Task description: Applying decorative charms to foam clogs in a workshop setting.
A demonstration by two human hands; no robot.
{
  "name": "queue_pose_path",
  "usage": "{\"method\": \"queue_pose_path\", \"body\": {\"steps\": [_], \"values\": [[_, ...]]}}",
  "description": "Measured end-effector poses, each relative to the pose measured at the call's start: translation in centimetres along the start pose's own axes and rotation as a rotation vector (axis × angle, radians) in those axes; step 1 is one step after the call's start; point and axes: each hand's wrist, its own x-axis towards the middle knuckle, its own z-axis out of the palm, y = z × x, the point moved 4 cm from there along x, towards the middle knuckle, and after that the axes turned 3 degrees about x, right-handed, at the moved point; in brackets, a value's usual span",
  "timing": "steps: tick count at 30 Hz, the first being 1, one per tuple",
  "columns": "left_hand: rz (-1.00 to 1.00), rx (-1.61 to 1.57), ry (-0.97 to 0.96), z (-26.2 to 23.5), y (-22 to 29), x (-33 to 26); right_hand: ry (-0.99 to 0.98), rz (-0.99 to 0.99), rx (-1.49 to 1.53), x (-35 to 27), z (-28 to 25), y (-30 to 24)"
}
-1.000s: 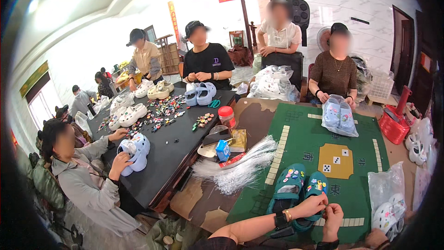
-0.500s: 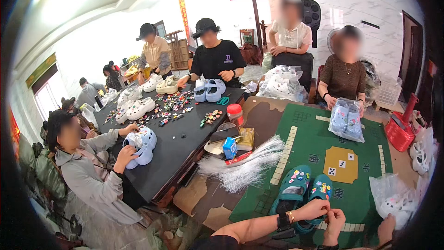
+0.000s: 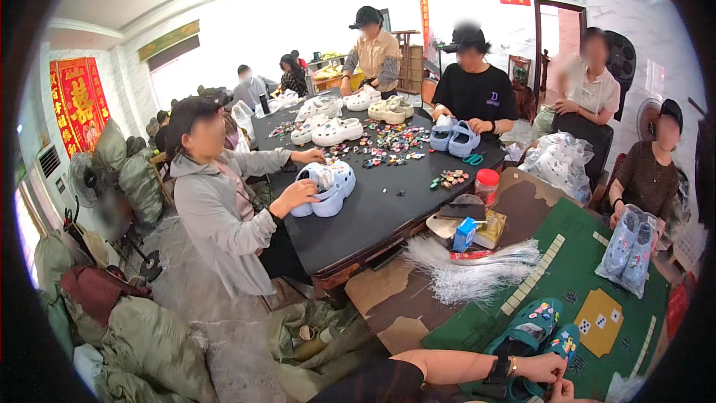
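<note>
Curled at left grip (image 3: 550,368), close beside right grip (image 3: 568,390); cannot tell either's opening or contents. Could knock charms (image 3: 565,345) off clogs (image 3: 526,321) by brushing too close.

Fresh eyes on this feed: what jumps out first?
Probably the colourful little pieces scattered mid-picture across the black table, beside white clogs. Next, the spray of white strands left of the green mat. At the lower right, the person's left hand and right hand sit close together by teal clogs.

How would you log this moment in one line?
left hand: at teal charm-studded clogs; right hand: beside left hand; holds: unclear; under clogs: green mahjong mat
</note>
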Motion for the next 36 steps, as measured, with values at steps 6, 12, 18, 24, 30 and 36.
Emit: {"method": "queue_pose_path", "body": {"steps": [6,12,18,24,30,36], "values": [[-0.025,0.044,-0.041,-0.1,-0.3,0.0,0.025,0.017,-0.014,-1.4,1.6,-1.9],[0.013,-0.030,-0.010,1.2,1.1,-0.6,0.085,-0.009,0.003,-3.4,1.9,-2.7],[-0.157,0.010,-0.118,-2.2,5.2,-1.4,0.309,-0.124,0.099,-3.2,3.1,-2.4],[-0.320,-0.044,-0.145,-3.0,3.9,-1.4,0.249,0.027,0.347,-3.5,4.9,-3.7],[-0.333,-0.084,-0.168,-2.0,4.2,-1.4,0.206,-0.037,0.419,-4.5,3.7,-2.8],[-0.306,-0.043,-0.148,-2.1,4.9,-1.8,0.189,-0.017,0.282,-5.0,3.6,-3.2]]}}
